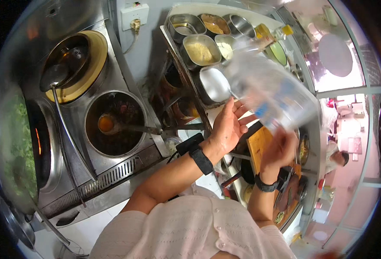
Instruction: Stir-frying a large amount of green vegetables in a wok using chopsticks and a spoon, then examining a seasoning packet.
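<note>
My right hand (279, 147) grips the lower end of a clear plastic bag (284, 94) with blue print, which is blurred by motion. The bag spreads up over the right part of the counter. Just left of it, my left hand (227, 129) is raised with the palm turned up and the fingers apart, holding nothing. Its fingertips come close to the bag; contact cannot be made out. Beyond them stands a metal container (214, 84) with a bright white inside and a thin handle at its edge. Metal tubs of yellow powder (201, 53) and white powder (225, 50) sit behind.
On the steel stove at left, a pot of dark broth (122, 145) holds a ladle. Another ladle (55, 76) rests on a yellow-rimmed pot (100, 61). Leafy greens (19, 139) show at far left. A wooden board (258, 145) lies behind my right hand. A person (336, 158) is beyond the glass.
</note>
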A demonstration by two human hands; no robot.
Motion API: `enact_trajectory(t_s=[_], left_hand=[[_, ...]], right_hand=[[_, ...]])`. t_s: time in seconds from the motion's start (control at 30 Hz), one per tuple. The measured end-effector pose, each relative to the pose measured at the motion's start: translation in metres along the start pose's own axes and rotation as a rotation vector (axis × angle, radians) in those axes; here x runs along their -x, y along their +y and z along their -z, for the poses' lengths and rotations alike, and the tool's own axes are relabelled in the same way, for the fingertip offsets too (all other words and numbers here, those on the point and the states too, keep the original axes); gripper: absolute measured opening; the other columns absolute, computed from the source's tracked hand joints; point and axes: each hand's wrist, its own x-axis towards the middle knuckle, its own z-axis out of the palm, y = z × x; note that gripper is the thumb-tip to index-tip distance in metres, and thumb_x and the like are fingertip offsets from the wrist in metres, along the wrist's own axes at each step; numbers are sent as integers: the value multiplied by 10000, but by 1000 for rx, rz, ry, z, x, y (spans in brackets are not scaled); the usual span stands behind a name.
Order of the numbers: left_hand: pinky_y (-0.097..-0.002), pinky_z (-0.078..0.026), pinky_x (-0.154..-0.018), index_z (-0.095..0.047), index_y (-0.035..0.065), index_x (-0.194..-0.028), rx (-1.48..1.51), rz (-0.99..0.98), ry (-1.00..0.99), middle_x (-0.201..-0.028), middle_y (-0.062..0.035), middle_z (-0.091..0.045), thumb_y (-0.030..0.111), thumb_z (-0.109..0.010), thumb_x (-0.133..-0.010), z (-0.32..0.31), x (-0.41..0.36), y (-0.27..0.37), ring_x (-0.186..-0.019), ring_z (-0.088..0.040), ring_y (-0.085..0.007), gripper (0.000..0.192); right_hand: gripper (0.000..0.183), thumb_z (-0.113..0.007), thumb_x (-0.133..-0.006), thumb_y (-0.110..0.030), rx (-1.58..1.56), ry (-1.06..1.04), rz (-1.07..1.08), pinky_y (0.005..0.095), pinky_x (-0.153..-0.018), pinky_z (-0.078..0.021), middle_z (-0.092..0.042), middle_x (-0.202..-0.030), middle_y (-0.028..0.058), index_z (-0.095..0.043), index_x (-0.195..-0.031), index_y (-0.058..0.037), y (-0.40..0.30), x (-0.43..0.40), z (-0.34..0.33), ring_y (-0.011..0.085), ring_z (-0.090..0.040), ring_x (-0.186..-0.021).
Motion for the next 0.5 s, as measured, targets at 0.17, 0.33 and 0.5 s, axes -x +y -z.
enact_trajectory(t_s=[0.17,0.33,0.5], left_hand=[[-194,-385,-505,-418,108,-1059,-19,52,-17,-1101,-62,-511,403,-373,-859,8,11,-11,-907,-554,-216,360],[-202,-406,-541,-421,66,-1116,-379,58,-14,-1058,-108,-525,357,-396,-860,30,50,-34,-883,-560,-222,389],[-217,-407,-596,-419,68,-1134,-463,204,188,-1013,-84,-543,278,-405,-864,92,119,-61,-839,-554,-191,343]], right_hand=[[68,-477,-831,-45,-100,179,-50,224,-504,-377,-494,-681,42,-485,-773,-10,-1,15,6,101,-453,-587],[73,-456,-850,-85,-426,274,-269,173,-408,-321,-459,-638,23,-425,-828,-23,14,44,17,48,-397,-471],[65,-466,-846,-91,-491,258,-344,173,-406,-322,-454,-615,5,-477,-814,-35,35,51,30,42,-388,-468]])
